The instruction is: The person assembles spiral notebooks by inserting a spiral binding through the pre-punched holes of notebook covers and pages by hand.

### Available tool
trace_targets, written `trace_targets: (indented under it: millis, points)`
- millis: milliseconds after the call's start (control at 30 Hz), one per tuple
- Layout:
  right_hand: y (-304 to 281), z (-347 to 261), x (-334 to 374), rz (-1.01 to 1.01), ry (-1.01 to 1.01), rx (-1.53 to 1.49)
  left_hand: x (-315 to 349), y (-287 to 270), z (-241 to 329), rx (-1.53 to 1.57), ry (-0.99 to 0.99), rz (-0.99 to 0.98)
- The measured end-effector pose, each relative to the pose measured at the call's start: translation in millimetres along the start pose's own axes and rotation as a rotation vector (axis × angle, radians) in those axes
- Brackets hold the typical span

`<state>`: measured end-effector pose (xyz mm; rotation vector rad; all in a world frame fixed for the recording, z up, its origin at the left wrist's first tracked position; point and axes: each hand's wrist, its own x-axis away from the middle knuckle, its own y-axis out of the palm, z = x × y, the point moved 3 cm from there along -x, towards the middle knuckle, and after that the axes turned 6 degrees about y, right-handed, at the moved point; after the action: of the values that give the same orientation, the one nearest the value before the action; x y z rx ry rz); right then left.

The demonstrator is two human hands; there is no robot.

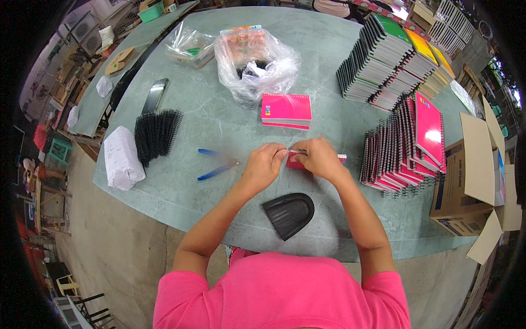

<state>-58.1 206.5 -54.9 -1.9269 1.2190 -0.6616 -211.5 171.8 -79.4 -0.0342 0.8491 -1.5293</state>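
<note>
A small pink notebook [296,164] lies in front of me, mostly covered by my fingers. My right hand [320,157] is closed on it, thumb and fingers along its far edge. My left hand [267,163] is pinched shut at the notebook's left corner, fingertips meeting those of the right. A thin dark coil seems to show between them, but its detail is too small to tell. Just beyond my hands lies a short stack of pink notebooks [286,108]. Blue-handled pliers [216,164] rest to the left, handles apart. Nearer me is a black ridged, round-ended pad [290,215].
Black spiral coils [156,134] and a white wrapped bundle [123,158] sit at left. Plastic bags [257,68] stand at the back. Tall stacks of pink spiral notebooks [402,145] and green and yellow ones [383,60] fill the right, beside an open cardboard box [460,189].
</note>
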Motion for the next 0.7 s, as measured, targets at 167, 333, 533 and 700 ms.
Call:
trace_targets:
  millis: [167,333,533,700]
  points:
    - [8,-2,8,0.095,-0.067,0.029,-3,2,-1,-0.121,0.218,0.041]
    - [18,-5,14,0.174,-0.091,0.165,-1,-8,-15,-0.032,0.007,-0.168]
    - [21,-5,19,0.433,-0.219,0.002,-19,-23,-5,0.045,-0.228,-0.506]
    - [25,-5,23,0.302,-0.17,0.048,-12,-28,-3,0.061,-0.136,-0.346]
